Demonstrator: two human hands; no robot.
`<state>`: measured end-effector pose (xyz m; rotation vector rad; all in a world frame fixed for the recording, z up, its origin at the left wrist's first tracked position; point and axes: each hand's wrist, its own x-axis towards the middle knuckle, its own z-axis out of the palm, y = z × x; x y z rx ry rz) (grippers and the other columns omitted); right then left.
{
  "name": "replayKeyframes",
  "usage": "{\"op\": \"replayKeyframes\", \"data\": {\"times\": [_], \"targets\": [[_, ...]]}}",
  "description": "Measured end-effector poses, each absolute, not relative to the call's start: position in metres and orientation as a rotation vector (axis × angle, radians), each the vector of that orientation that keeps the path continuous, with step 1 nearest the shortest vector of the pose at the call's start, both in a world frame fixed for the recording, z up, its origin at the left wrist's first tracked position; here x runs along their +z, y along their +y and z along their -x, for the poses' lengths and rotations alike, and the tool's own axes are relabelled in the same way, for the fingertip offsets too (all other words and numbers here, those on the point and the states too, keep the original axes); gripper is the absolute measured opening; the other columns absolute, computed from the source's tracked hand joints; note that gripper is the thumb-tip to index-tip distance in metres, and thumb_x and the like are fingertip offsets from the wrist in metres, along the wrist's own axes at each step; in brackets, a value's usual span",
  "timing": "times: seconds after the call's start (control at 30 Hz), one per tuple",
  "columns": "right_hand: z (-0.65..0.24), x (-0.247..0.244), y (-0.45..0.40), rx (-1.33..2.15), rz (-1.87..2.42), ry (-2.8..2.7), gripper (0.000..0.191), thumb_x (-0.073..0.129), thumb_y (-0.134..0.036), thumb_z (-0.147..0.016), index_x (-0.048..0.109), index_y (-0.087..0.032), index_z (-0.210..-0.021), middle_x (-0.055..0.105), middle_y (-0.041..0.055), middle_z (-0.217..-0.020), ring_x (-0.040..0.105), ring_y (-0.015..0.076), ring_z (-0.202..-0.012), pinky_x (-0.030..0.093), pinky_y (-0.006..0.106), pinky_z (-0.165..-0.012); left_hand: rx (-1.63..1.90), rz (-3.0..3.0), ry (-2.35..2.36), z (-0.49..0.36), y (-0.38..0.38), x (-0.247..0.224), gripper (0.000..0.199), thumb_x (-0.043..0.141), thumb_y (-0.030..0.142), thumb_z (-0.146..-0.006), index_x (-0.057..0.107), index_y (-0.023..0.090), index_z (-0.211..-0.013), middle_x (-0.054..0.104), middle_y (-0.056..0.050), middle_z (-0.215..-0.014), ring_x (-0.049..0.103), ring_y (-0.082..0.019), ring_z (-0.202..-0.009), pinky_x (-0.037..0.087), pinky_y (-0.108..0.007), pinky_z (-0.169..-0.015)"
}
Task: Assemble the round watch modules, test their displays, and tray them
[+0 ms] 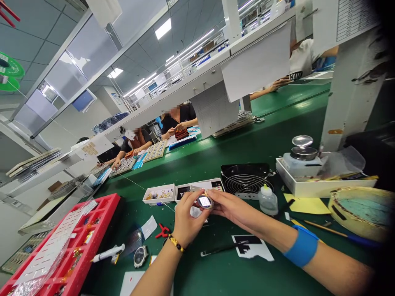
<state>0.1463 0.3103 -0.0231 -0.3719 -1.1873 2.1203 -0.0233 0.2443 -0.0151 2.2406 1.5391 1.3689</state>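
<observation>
A small round watch case with a bright glass face (205, 201) sits between my fingertips above the green bench mat (225, 275). My left hand (187, 216), with a gold-beaded bracelet, pinches it from the left. My right hand (230, 207), its forearm in a blue band, grips it from the right. Below my left wrist lie a finished round watch (140, 256) and red plastic tweezers (162, 231). A slim black tool (220, 248) rests below my right hand.
A red parts tray (92, 222) lies at left. Ahead stand a small white parts box (159, 194) and a black fan (245, 181). To the right are a dropper bottle (268, 201) and a bench scale (302, 154). Co-workers handle trays across the bench.
</observation>
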Motion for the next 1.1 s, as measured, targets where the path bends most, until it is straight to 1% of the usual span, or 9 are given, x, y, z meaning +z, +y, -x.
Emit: {"op": "replayKeyframes", "data": {"times": [0.07, 0.2, 0.33, 0.53, 0.73, 0.83, 0.93, 1.03, 1.1], "targets": [[-0.146, -0.024, 0.311, 2.121, 0.383, -1.177, 0.047, 0.077, -0.059, -0.087, 0.077, -0.021, -0.115, 0.076, 0.0082, -0.107, 0.067, 0.0264, -0.11, 0.052, 0.042, -0.104, 1.373, -2.236, 1.529, 0.024, 0.244, -0.016, 0.059, 0.074, 0.005, -0.082, 0.062, 0.027, -0.135, 0.07, -0.006, -0.118, 0.066, -0.02, -0.103, 0.06, -0.034, -0.09], [-0.146, -0.023, 0.312, 2.111, 0.419, -1.179, 0.048, 0.079, -0.06, -0.084, 0.077, -0.021, -0.113, 0.076, 0.0083, -0.107, 0.068, 0.0292, -0.113, 0.051, 0.046, -0.107, 1.378, -2.213, 1.505, 0.023, 0.245, -0.016, 0.058, 0.074, 0.007, -0.083, 0.062, 0.027, -0.135, 0.069, -0.006, -0.118, 0.066, -0.02, -0.102, 0.06, -0.031, -0.085], [-0.146, -0.019, 0.312, 2.083, 0.456, -1.21, 0.053, 0.08, -0.062, -0.081, 0.077, -0.02, -0.111, 0.076, 0.0093, -0.109, 0.069, 0.0304, -0.111, 0.051, 0.049, -0.108, 1.368, -2.204, 1.511, 0.023, 0.245, -0.016, 0.057, 0.074, 0.007, -0.081, 0.062, 0.027, -0.134, 0.069, -0.005, -0.117, 0.066, -0.02, -0.101, 0.06, -0.032, -0.086], [-0.147, -0.019, 0.311, 2.104, 0.485, -1.19, 0.052, 0.08, -0.06, -0.082, 0.076, -0.019, -0.113, 0.076, 0.0106, -0.109, 0.071, 0.031, -0.108, 0.05, 0.052, -0.11, 1.378, -2.18, 1.5, 0.022, 0.245, -0.017, 0.055, 0.075, 0.01, -0.083, 0.063, 0.026, -0.134, 0.07, -0.006, -0.117, 0.067, -0.019, -0.101, 0.061, -0.031, -0.086], [-0.149, -0.02, 0.312, 2.104, 0.475, -1.207, 0.047, 0.079, -0.057, -0.084, 0.077, -0.02, -0.112, 0.076, 0.0111, -0.114, 0.071, 0.032, -0.108, 0.049, 0.055, -0.111, 1.37, -2.177, 1.496, 0.022, 0.244, -0.017, 0.053, 0.075, 0.011, -0.082, 0.064, 0.025, -0.133, 0.07, -0.008, -0.117, 0.066, -0.021, -0.101, 0.061, -0.032, -0.085], [-0.15, -0.017, 0.311, 2.135, 0.468, -1.174, 0.041, 0.076, -0.053, -0.09, 0.076, -0.02, -0.114, 0.076, 0.011, -0.114, 0.071, 0.0311, -0.109, 0.049, 0.053, -0.111, 1.382, -2.161, 1.487, 0.021, 0.244, -0.016, 0.052, 0.075, 0.013, -0.083, 0.064, 0.025, -0.132, 0.07, -0.008, -0.116, 0.066, -0.021, -0.101, 0.061, -0.032, -0.084], [-0.152, -0.013, 0.309, 2.219, 0.395, -1.143, 0.039, 0.068, -0.05, -0.096, 0.075, -0.02, -0.12, 0.076, 0.0117, -0.116, 0.07, 0.0295, -0.114, 0.048, 0.049, -0.113, 1.432, -2.066, 1.52, 0.02, 0.244, -0.015, 0.051, 0.078, 0.017, -0.083, 0.064, 0.024, -0.131, 0.071, -0.008, -0.116, 0.067, -0.021, -0.099, 0.061, -0.031, -0.08], [-0.153, -0.013, 0.307, 2.253, 0.332, -1.14, 0.04, 0.071, -0.048, -0.095, 0.074, -0.021, -0.125, 0.074, 0.0111, -0.123, 0.066, 0.0287, -0.122, 0.047, 0.046, -0.115, 1.499, -1.991, 1.556, 0.019, 0.244, -0.013, 0.048, 0.08, 0.02, -0.083, 0.065, 0.022, -0.129, 0.071, -0.008, -0.12, 0.068, -0.021, -0.1, 0.062, -0.03, -0.08], [-0.153, -0.016, 0.306, 2.234, 0.322, -1.15, 0.041, 0.074, -0.048, -0.094, 0.074, -0.022, -0.125, 0.073, 0.0103, -0.125, 0.065, 0.028, -0.124, 0.047, 0.044, -0.115, 1.526, -1.975, 1.558, 0.018, 0.244, -0.013, 0.048, 0.081, 0.022, -0.082, 0.065, 0.022, -0.127, 0.072, -0.009, -0.121, 0.069, -0.021, -0.1, 0.062, -0.03, -0.08]]}}
